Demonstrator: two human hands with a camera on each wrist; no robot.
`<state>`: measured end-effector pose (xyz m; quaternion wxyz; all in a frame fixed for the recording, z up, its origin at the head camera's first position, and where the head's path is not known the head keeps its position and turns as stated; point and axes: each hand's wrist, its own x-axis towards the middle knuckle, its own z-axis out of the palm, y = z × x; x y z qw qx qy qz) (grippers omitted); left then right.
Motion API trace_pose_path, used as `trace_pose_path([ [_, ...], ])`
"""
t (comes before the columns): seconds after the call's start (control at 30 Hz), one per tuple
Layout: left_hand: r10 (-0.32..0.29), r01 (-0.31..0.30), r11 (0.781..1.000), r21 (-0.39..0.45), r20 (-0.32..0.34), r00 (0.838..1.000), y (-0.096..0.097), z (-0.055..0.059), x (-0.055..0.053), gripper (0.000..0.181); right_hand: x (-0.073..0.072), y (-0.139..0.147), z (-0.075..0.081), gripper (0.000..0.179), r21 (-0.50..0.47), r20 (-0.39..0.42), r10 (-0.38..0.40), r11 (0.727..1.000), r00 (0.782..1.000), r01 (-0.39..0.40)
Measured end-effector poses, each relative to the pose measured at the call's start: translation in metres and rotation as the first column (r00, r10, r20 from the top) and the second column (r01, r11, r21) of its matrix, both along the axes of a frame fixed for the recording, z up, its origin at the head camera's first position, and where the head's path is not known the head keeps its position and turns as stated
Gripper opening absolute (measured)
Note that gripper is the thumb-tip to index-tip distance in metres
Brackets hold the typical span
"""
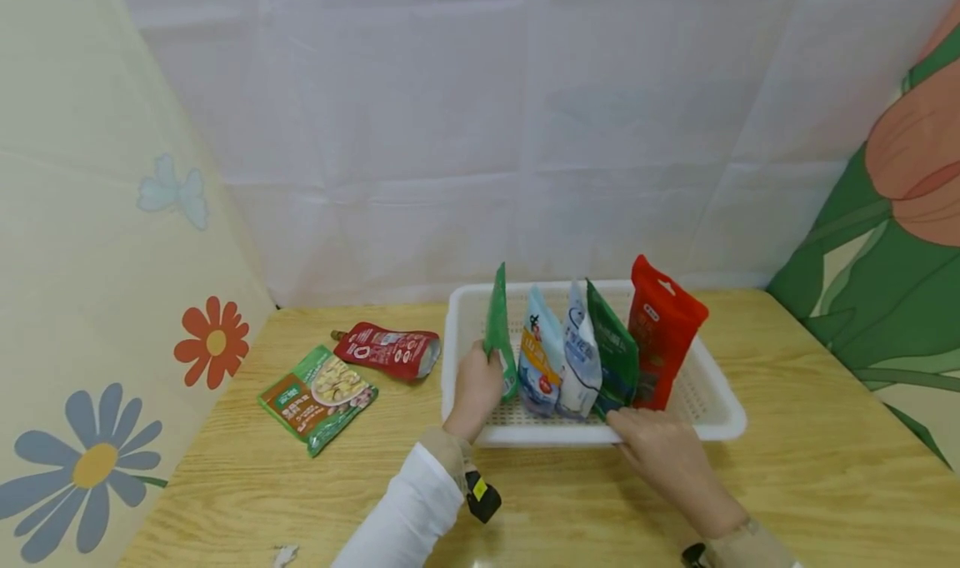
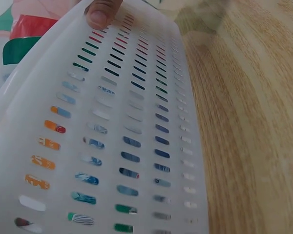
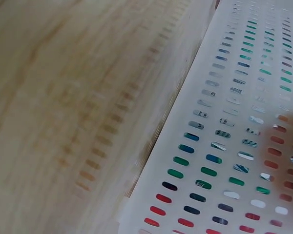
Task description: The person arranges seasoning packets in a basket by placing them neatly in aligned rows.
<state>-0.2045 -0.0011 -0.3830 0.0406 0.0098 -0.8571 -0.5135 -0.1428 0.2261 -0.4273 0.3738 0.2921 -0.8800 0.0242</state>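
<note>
In the head view, my left hand (image 1: 477, 391) pinches a green packet (image 1: 497, 322) standing at the left end of a white slotted basket (image 1: 551, 437). My right hand (image 1: 662, 450) grips the basket's front rim. Upright between the hands are a light blue packet (image 1: 542, 347) with an orange band, a white-and-blue packet (image 1: 580, 364), and a dark green packet (image 1: 615, 347). A red packet (image 1: 663, 331) leans to the right behind my right hand. The left wrist view has the basket's slotted front wall (image 2: 100, 127) with a thumb (image 2: 100, 17) over its rim.
Left of the basket, a dark red spouted pouch (image 1: 390, 350) and a green-brown food packet (image 1: 318, 397) lie on the wooden table (image 1: 585, 510). A white sheet (image 1: 420, 135) hangs behind. Flower-printed panels (image 1: 82, 243) stand at both sides.
</note>
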Motion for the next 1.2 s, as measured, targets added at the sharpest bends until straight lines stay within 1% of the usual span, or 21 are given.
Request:
trace_pose_path([
  [0.07, 0.003, -0.003, 1.000, -0.031, -0.001, 1.000, 0.000, -0.001, 0.000, 0.027, 0.000, 0.000, 0.000, 0.010, 0.003, -0.002, 0.002, 1.000, 1.000, -0.001],
  [0.17, 0.003, -0.004, 0.998, -0.065, -0.006, 1.000, 0.001, -0.002, -0.002, 0.026, 0.000, 0.001, -0.001, 0.014, 0.008, 0.001, 0.001, 1.000, 1.000, -0.001],
  [0.23, -0.001, 0.001, 0.997, -0.074, -0.008, 1.000, 0.000, -0.004, -0.004, 0.026, 0.000, 0.001, -0.001, 0.013, 0.007, 0.006, 0.001, 1.000, 1.000, -0.001],
  [0.47, -0.013, 0.013, 0.996, -0.086, 0.006, 1.000, 0.000, -0.007, -0.007, 0.028, -0.001, 0.001, -0.001, 0.008, -0.006, -0.006, 0.012, 1.000, 1.000, -0.012],
  [0.6, -0.023, 0.023, 0.996, -0.085, -0.005, 1.000, 0.000, -0.009, -0.009, 0.027, -0.001, 0.001, -0.001, 0.010, -0.004, 0.000, 0.003, 1.000, 1.000, -0.003],
  [0.73, -0.024, 0.025, 0.996, -0.080, 0.012, 1.000, 0.001, -0.009, -0.011, 0.027, 0.000, 0.001, 0.000, 0.010, 0.002, 0.006, -0.006, 1.000, 1.000, 0.006],
  [0.87, -0.033, 0.037, 0.995, -0.095, 0.042, 0.999, 0.002, -0.010, -0.012, 0.027, 0.000, 0.001, -0.001, 0.009, -0.003, 0.003, -0.007, 1.000, 1.000, 0.007],
  [1.0, -0.032, 0.039, 0.989, -0.140, 0.051, 0.998, 0.002, -0.011, -0.010, 0.026, -0.001, 0.000, -0.001, 0.017, -0.010, -0.007, -0.002, 1.000, 1.000, 0.002],
  [1.17, -0.026, 0.026, 0.972, -0.232, 0.006, 1.000, 0.004, -0.012, -0.007, 0.020, -0.001, 0.000, 0.000, 0.017, -0.015, -0.008, 0.005, 1.000, 1.000, -0.006],
  [1.2, -0.024, 0.022, 0.969, -0.248, -0.005, 1.000, 0.004, -0.012, -0.006, 0.019, -0.001, 0.000, 0.000, 0.020, -0.016, -0.009, 0.004, 1.000, 1.000, -0.004],
])
